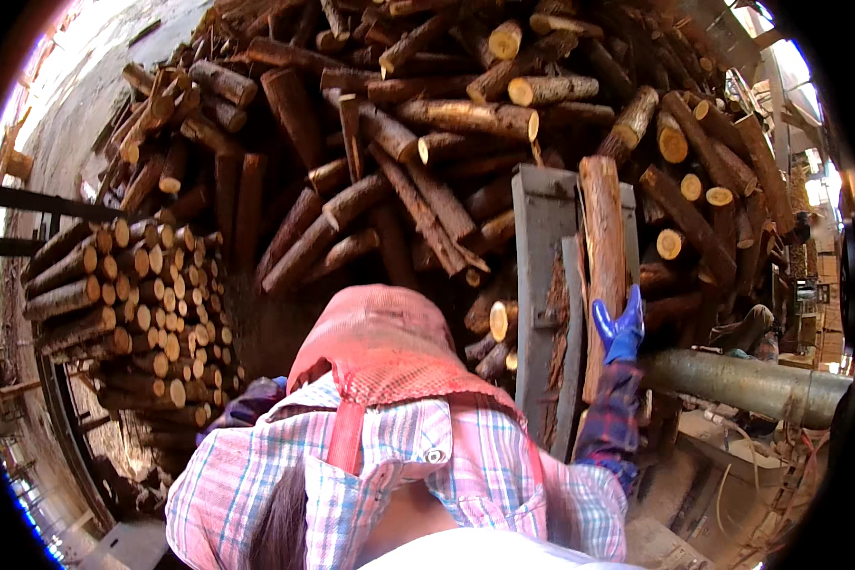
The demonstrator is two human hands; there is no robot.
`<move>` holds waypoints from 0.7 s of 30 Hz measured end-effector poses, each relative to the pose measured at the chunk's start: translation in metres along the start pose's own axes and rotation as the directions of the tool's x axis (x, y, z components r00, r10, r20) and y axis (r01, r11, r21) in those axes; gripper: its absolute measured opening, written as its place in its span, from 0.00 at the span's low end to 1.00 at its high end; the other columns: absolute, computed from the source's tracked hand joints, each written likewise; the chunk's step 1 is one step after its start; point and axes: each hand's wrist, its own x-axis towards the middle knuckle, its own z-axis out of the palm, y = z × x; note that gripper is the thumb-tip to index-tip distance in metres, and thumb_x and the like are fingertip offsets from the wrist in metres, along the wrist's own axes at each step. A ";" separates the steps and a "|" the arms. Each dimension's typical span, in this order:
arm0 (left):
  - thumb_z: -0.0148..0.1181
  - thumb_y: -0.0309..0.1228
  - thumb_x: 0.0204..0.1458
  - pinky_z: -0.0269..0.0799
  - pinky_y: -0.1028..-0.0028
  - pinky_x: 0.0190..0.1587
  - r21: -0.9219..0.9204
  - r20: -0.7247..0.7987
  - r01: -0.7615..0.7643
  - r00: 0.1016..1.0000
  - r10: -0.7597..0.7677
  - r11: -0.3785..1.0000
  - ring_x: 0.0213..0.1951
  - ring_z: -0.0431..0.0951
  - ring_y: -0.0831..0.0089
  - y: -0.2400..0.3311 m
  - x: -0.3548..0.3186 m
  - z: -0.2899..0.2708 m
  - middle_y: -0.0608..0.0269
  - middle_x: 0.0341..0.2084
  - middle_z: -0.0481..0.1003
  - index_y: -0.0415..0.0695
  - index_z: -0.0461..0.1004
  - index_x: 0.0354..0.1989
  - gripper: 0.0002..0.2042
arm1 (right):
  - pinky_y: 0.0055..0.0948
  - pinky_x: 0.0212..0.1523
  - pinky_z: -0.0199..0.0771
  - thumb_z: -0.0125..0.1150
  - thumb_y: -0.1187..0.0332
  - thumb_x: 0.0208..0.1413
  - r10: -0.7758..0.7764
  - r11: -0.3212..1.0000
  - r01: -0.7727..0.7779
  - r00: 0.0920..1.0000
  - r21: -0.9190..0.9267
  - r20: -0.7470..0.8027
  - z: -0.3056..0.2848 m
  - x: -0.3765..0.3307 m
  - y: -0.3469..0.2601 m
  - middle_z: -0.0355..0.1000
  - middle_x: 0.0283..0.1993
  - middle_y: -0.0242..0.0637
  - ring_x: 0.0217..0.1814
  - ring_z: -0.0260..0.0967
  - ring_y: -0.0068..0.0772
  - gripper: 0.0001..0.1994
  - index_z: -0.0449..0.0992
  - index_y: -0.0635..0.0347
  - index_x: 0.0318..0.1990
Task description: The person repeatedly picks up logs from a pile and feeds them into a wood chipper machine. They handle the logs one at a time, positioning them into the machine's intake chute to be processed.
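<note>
My right hand [620, 328], in a blue glove, rests against the side of a long peeled-looking log [602, 228]. Its thumb and fingers are stretched apart, not wrapped round the wood. That log lies lengthwise along a grey metal trough [542, 285], which holds loose bark strips beside it. My left hand [274, 384] is low at my left side, mostly hidden behind my clothing. Only a bit of blue glove and dark plaid sleeve shows there, so its fingers cannot be made out.
A big jumbled heap of logs [475, 119] spreads across the far side. To the left stands a neat stack of cut logs [152, 313] in a metal rack. At right, a thick metal pipe [746, 382] runs beside my forearm, with hoses [731, 475] below it.
</note>
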 end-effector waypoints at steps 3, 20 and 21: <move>0.51 0.35 0.49 0.69 0.66 0.34 0.284 -0.197 -0.099 0.967 0.159 0.954 0.29 0.71 0.64 0.068 0.075 -0.134 0.57 0.27 0.73 0.38 0.70 0.39 0.14 | 0.41 0.59 0.63 0.66 0.60 0.46 -0.184 0.930 0.278 0.918 0.241 -0.351 0.016 0.017 -0.063 0.63 0.59 0.53 0.60 0.63 0.48 0.36 0.59 0.67 0.61; 0.54 0.53 0.51 0.66 0.56 0.54 -0.564 0.725 0.306 0.628 0.283 0.767 0.49 0.70 0.49 0.620 0.340 0.044 0.41 0.48 0.70 0.30 0.60 0.57 0.37 | 0.47 0.63 0.54 0.61 0.54 0.46 -0.352 0.935 0.338 0.923 -0.109 -0.158 0.141 0.157 -0.254 0.64 0.59 0.48 0.61 0.60 0.48 0.29 0.68 0.61 0.55; 0.62 0.56 0.43 0.64 0.52 0.56 -0.662 0.681 0.479 0.706 0.195 0.576 0.57 0.63 0.45 0.644 0.294 0.126 0.39 0.57 0.60 0.32 0.52 0.62 0.47 | 0.47 0.64 0.54 0.61 0.53 0.47 -0.334 0.935 0.313 0.936 -0.170 -0.110 0.142 0.160 -0.243 0.64 0.59 0.47 0.62 0.60 0.48 0.29 0.68 0.60 0.55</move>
